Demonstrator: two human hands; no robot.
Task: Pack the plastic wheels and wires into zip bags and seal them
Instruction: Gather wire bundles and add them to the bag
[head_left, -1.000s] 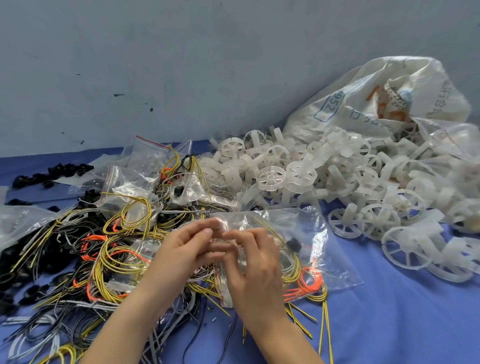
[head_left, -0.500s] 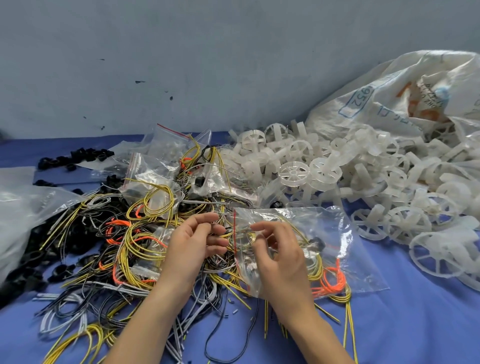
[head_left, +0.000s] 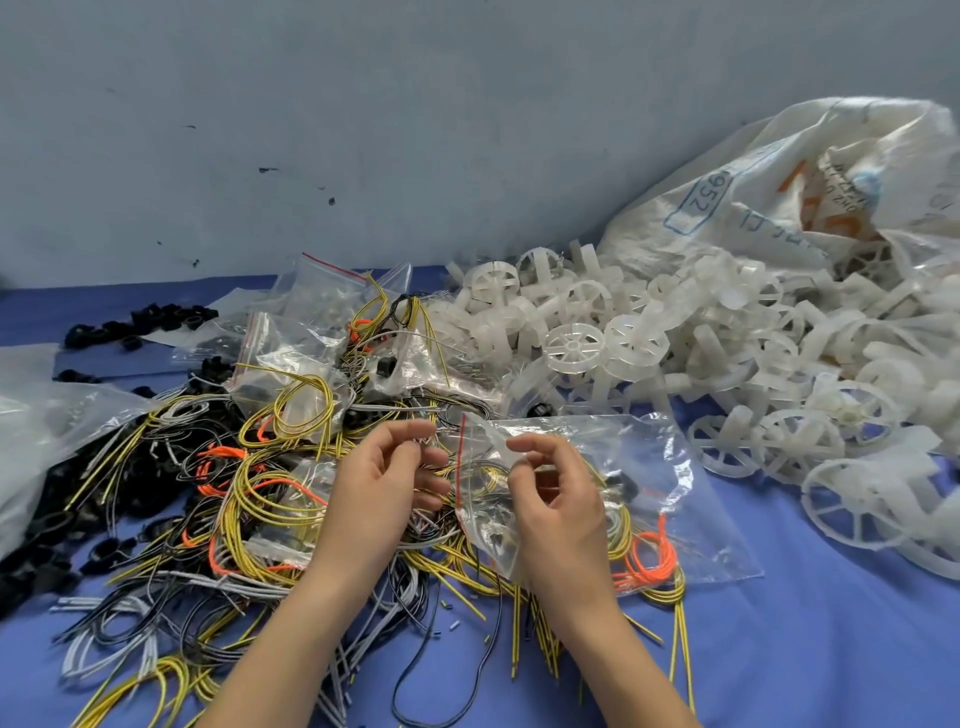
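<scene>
The sack (head_left: 769, 156) reads "952" in blue. The right hand (head_left: 558, 506) pinches the zip bag (head_left: 660, 467). The left hand (head_left: 382, 486) curls beside it, grip unclear.

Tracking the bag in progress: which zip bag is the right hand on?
The zip bag lying flat at front right, with orange and yellow wires inside; the right hand pinches its red-striped mouth. Other bags lie behind.
</scene>
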